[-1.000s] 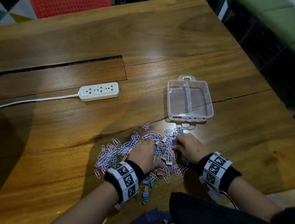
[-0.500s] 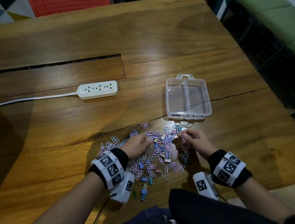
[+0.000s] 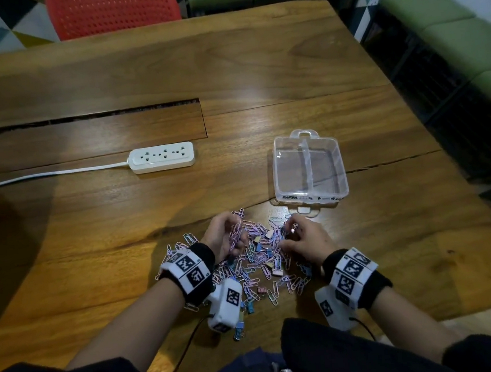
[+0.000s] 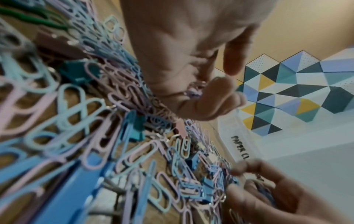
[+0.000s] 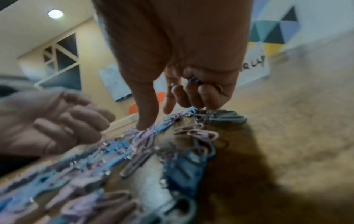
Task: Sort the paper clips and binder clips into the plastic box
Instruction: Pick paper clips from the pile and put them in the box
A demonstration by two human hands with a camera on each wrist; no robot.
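Lying left of the plastic box (image 3: 312, 193), a power strip (image 3: 162, 161).

Left hand scoops up clips

left hand (image 3: 224, 238) now turns palm-up off the pile with a bunch of paper clips (image 3: 236, 234) in its curled fingers; right hand (image 3: 305, 240) drops back onto the pile

We see a bench (image 3: 257, 66) of polished brown wood, its grain clear and its surface glossy with soft reflections, split by a dark crack. On it stands a plastic box (image 3: 337, 160), clear, smooth and shiny. The paper clips (image 3: 270, 260) look coated in smooth pastel pink, lilac and blue; the binder clips (image 3: 258, 247) have matt coloured bodies with bright metal handles. The power strip (image 3: 163, 157) is smooth white plastic. Our wrist bands (image 3: 365, 282) are black cloth.
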